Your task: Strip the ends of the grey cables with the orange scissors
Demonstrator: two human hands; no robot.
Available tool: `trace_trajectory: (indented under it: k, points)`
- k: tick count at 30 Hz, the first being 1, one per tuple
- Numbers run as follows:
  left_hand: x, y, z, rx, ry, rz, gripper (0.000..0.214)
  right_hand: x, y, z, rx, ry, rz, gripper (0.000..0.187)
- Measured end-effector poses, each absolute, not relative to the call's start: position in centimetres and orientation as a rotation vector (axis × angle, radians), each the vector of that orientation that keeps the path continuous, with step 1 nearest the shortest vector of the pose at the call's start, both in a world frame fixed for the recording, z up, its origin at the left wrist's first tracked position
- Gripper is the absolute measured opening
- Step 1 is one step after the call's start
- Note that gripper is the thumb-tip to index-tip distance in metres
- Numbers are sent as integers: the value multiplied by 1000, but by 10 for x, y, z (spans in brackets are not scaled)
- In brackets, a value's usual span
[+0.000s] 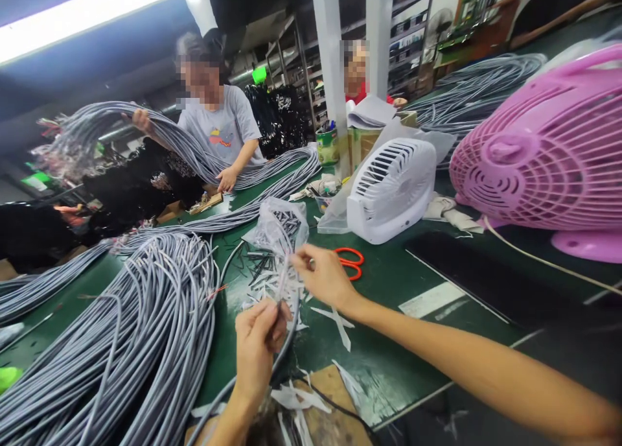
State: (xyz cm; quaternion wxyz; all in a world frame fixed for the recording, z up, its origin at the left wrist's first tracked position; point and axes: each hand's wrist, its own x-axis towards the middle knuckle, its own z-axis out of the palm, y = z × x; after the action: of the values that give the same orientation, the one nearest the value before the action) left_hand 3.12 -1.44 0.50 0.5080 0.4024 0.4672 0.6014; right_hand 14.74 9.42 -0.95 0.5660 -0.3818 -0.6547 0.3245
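Note:
My left hand [262, 332] is closed in a pinch on a grey cable [292, 336], which loops down past it toward the lower left. Just above, my right hand [323, 277] has thumb and fingers pressed together; what lies between them is blurred and too small to name. Beyond both hands sits a clear plastic bag [279, 225] holding many short dark pieces. White scraps [262, 290] and black bits are strewn under and around my fingers. Orange-handled scissors [350, 263] lie right behind my right hand.
A big bundle of grey cables [160, 316] covers the table's left side. A white fan [393, 190] and a pink fan [544, 154] stand to the right. Across the green table [379, 368], a person [221, 128] holds another cable bundle [170, 125]; a second person sits farther back.

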Motion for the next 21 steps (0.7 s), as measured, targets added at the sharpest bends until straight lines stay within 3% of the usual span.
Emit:
trace_trajectory:
  k: [4, 8, 21]
  points:
    - [27, -20, 13, 990, 1106, 1514, 36, 161, 105, 2, -895, -1377, 742, 20]
    - [28, -14, 10, 973, 1113, 1460, 39, 162, 79, 10, -429, -1661, 1223, 41]
    - [35, -11, 4, 1179, 1363, 1476, 28, 151, 59, 4, -378, -1443, 1420, 29]
